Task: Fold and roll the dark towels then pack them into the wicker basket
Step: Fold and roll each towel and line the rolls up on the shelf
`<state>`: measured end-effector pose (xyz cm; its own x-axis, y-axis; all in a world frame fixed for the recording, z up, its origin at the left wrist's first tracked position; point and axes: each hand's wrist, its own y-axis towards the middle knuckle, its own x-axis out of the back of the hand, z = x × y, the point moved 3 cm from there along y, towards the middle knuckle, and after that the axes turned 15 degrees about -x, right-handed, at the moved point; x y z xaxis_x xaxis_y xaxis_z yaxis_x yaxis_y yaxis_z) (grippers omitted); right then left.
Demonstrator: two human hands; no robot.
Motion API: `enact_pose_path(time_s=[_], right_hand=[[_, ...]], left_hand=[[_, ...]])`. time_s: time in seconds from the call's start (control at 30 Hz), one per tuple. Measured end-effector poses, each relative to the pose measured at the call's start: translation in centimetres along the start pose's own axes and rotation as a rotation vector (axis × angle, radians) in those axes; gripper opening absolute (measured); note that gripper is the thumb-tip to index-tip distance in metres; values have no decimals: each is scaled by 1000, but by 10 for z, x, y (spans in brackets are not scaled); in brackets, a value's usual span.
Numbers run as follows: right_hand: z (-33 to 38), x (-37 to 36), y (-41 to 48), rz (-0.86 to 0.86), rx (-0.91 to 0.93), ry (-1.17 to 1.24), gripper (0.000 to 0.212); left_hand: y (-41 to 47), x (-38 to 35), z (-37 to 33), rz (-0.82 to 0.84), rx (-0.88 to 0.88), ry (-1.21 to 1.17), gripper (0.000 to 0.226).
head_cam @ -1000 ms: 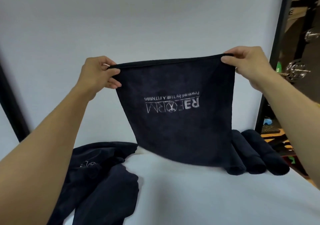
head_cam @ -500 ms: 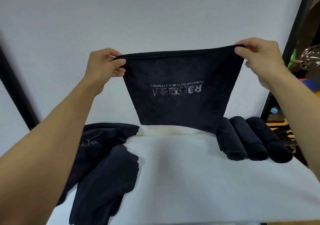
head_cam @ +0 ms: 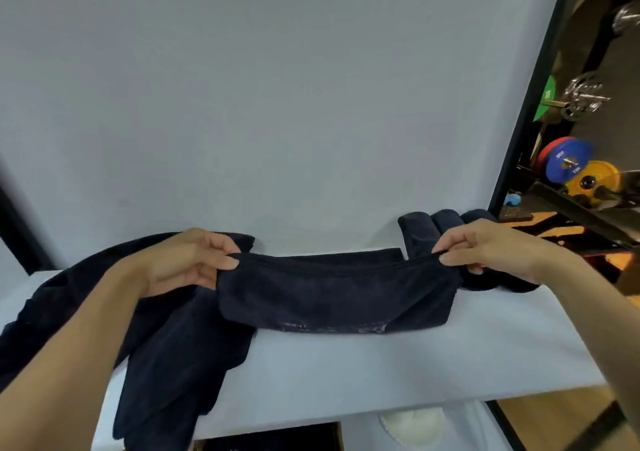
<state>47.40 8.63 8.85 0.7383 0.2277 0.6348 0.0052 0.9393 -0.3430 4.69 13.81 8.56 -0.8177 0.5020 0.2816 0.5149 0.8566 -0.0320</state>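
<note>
A towel [head_cam: 332, 294] rests across the middle of the table [head_cam: 381, 367], a left hand [head_cam: 187, 263] and a right hand [head_cam: 491, 246] pinching its two far corners. A heap of loose towels [head_cam: 180, 364] sprawls at its left; three rolled towels [head_cam: 415, 232] lie side by side behind its right end.

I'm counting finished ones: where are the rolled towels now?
Head view: the rolled towels lie side by side at the table's far right, by the backdrop, partly hidden behind the right hand.
</note>
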Motion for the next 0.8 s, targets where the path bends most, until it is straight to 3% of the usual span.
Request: enact_pose_path(time_s=[0.13, 0.3, 0.43, 0.53, 0.73, 0.8], right_hand=[[-4, 0, 43, -182, -26, -95, 10], [3, -18, 116, -364, 27, -423, 12], [3, -44, 163, -380, -29, -805, 13], [1, -58, 180, -351, 3, -975, 13], [-2, -57, 198, -143, 22, -963, 7], [2, -53, 200, -95, 7, -941, 15]], left_hand=[[39, 3, 20, -246, 45, 162, 10], [98, 9, 61, -519, 101, 365, 16], [131, 9, 99, -495, 178, 666, 7], [140, 6, 118, -440, 225, 752, 3], [142, 2, 117, -394, 110, 683, 4], [143, 2, 113, -414, 85, 652, 1]])
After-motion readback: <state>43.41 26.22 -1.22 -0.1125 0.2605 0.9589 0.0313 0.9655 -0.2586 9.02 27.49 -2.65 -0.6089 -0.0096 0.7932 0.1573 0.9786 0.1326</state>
